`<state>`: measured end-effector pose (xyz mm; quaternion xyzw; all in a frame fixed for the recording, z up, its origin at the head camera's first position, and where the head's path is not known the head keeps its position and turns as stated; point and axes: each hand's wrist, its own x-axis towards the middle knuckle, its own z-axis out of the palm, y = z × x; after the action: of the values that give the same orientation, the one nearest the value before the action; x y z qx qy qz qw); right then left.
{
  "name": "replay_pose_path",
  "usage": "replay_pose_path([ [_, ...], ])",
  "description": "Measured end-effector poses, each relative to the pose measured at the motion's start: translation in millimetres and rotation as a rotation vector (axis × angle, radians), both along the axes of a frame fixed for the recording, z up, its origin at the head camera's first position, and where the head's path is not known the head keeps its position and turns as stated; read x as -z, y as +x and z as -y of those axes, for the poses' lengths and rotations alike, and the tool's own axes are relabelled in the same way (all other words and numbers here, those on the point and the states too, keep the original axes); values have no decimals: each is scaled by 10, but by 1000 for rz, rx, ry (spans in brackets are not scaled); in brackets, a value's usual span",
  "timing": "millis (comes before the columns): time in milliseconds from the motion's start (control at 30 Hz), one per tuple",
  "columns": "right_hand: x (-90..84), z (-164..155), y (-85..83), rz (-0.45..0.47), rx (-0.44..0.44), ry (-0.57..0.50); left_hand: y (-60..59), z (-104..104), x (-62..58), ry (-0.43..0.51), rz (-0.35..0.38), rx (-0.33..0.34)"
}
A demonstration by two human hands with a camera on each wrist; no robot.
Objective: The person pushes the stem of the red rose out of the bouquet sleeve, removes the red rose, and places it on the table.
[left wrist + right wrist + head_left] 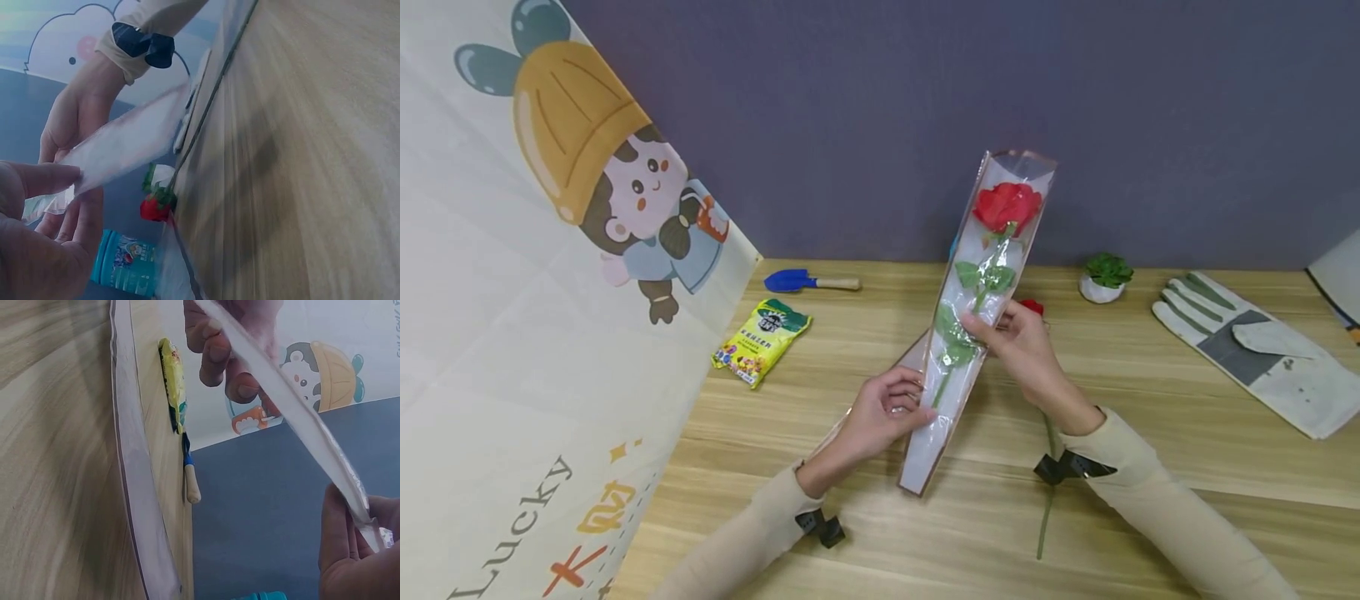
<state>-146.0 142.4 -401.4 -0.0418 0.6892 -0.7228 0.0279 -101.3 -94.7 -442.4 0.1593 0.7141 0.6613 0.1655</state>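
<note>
A red artificial rose (1006, 206) with green leaves lies inside a tapered flower sleeve (922, 467), clear in front with a white back and brown edging. Both hands hold the sleeve tilted above the wooden table, flower end up. My left hand (880, 412) pinches its narrow lower part, thumb in front and fingers behind. Higher up, my right hand (1026, 346) grips the right edge with the thumb over the clear front. Beneath and behind, a second sleeve (140, 487) lies on the table. Another red rose (155, 209) rests there, its long stem passing under the right forearm.
At the back left are a blue hand trowel (788, 280) and a yellow-green packet (763, 340). A teal container (128, 262) stands behind the held sleeve. Farther right sit a small potted succulent (1105, 277) and a pair of work gloves (1262, 350). A dark wall closes the back.
</note>
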Motion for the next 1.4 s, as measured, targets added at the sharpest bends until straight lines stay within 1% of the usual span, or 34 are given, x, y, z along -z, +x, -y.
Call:
replay_pose_path([
  [367,3,31,23,-16,4,8,-12,-6,26,3,-63,-3],
  [567,-27,38,53,-31,13,38,-16,-31,20,22,-67,-6],
  [767,-41,66,91,-39,22,92,24,-45,-11,14,-78,-23],
  [933,-31,93,109,-42,35,82,40,-47,-22,19,-78,-39],
  [1067,-14,110,127,-56,38,98,36,-46,-13,20,-70,-47],
  [1200,-6,124,142,-59,18,97,29,-50,-8,27,-69,-43],
  [1400,-2,143,158,-75,1,81,24,-66,-40,48,-75,-46],
])
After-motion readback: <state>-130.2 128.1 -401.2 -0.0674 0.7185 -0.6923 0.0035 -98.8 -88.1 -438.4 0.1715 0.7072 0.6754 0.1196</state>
